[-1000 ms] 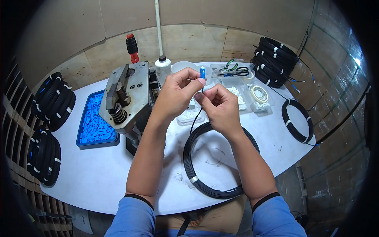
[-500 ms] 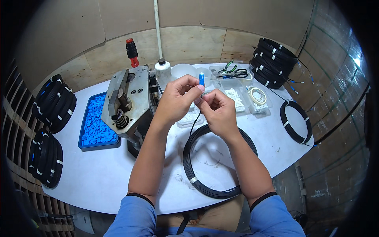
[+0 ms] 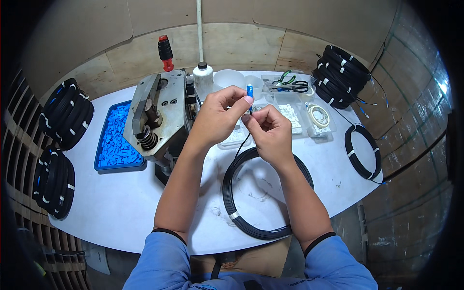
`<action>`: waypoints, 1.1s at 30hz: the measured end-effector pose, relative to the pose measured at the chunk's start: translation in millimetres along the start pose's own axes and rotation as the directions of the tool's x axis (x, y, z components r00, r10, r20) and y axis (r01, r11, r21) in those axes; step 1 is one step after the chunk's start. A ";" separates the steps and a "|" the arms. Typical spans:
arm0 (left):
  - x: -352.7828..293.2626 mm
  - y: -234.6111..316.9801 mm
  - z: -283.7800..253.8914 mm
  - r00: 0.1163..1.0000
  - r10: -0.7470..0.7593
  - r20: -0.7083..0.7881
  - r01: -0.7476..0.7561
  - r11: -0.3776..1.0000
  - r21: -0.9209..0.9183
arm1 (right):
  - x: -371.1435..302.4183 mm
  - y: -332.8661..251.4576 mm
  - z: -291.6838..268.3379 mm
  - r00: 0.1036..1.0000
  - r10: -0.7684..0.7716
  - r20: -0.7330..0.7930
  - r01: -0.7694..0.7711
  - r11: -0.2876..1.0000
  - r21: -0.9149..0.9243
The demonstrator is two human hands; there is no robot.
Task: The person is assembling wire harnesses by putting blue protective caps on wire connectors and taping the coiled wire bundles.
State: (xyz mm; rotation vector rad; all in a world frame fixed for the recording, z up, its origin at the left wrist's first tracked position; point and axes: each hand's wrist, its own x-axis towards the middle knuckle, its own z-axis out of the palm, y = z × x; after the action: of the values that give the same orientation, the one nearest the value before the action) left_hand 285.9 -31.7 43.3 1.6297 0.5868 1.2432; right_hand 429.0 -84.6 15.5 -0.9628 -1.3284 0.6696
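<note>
Above the middle of the table my left hand (image 3: pixel 223 112) pinches a small blue cable connector (image 3: pixel 250 90) upright between thumb and fingers. Just below, my right hand (image 3: pixel 271 133) is closed on the thin black cable (image 3: pixel 243 143) running up into the connector. A short stretch of cable shows between the two hands. From there it drops to a large coil of black cable (image 3: pixel 258 234) lying flat under my right forearm, bound with a white band.
Left of my arms stand a metal hand press (image 3: pixel 169 113) and a blue tray (image 3: pixel 121 169) of small blue parts. Behind my hands are a white bottle (image 3: pixel 203 77), clear containers, scissors (image 3: pixel 296 87) and a tape roll (image 3: pixel 318 116). Stacked cable coils (image 3: pixel 340 79) flank both sides.
My right hand has slipped slightly down from the connector, and more cable shows between my hands. My left hand keeps its pinch. The whole view has shifted a little.
</note>
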 end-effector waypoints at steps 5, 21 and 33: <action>-2.6 6.0 4.4 0.999 -0.031 -0.010 0.031 1.000 0.002 | 0.2 1.7 1.5 1.000 -0.024 0.004 0.024 0.999 -0.021; -3.8 6.8 3.4 0.999 -0.006 -0.034 0.006 1.000 0.003 | 1.2 -2.7 -3.1 0.998 -0.057 0.016 0.059 0.993 -0.098; -2.4 5.1 6.6 0.999 -0.042 -0.011 0.041 0.997 -0.059 | 1.0 -4.2 -1.1 0.999 -0.044 0.013 0.046 0.992 -0.120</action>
State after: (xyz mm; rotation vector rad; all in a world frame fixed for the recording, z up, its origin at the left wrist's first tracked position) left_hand 290.2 -38.4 46.8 1.5550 0.5838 1.2295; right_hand 429.7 -86.0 19.6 -1.0245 -1.4082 0.5654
